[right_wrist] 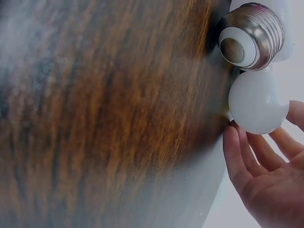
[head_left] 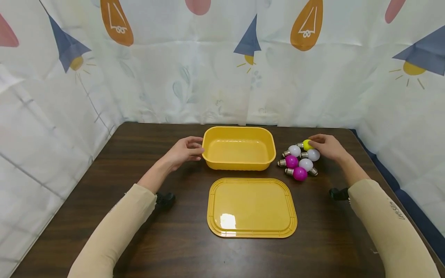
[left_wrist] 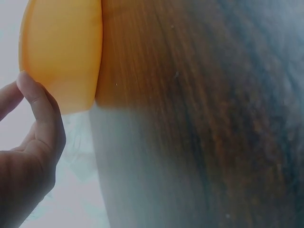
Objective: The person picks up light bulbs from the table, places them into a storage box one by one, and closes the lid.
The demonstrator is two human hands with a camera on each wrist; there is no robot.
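A deep yellow plastic container (head_left: 240, 165) stands near the table's back edge. At its left end, my left hand (head_left: 184, 151) touches the rim with loosely bent fingers; the thumb meets the wall in the left wrist view. To the container's right lies a cluster of light bulbs. My right hand (head_left: 326, 146) holds the yellow bulb (head_left: 306, 144) at the cluster's back between thumb and fingers. Close by are white bulbs (head_left: 313, 155) and magenta bulbs (head_left: 300, 173). In the right wrist view, a white bulb (right_wrist: 259, 102) hides the fingertips' contact with the yellow one.
A flat yellow lid (head_left: 252, 208) lies on the dark wooden table (head_left: 174, 239) in front of the container. Printed white cloth (head_left: 215, 77) hangs behind and at both sides of the table.
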